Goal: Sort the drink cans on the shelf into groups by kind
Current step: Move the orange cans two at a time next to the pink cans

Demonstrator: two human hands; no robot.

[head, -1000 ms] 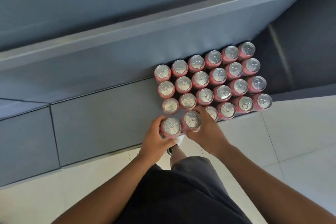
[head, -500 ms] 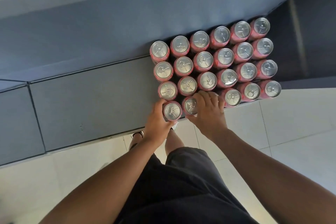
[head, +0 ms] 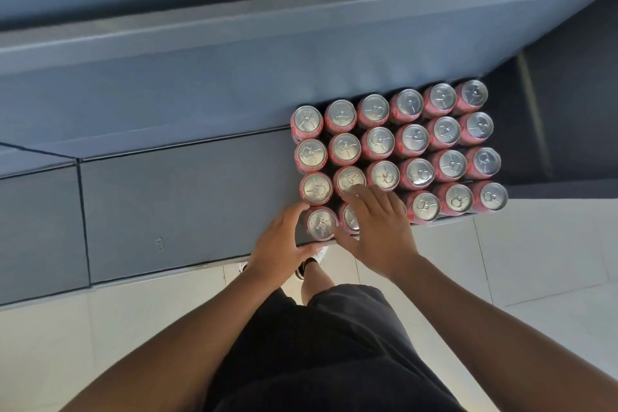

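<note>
Red cans just gained two at front row, frame centre: my left hand curls round the corner can, right hand flat, holding nothing; group looks complete.

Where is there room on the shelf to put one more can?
Left of the cans, the grey shelf lies bare as far as the seam. The cans stand packed side by side. The near left corner is crowded: the left hand grips the corner can, the right hand lies on its neighbours.
</note>
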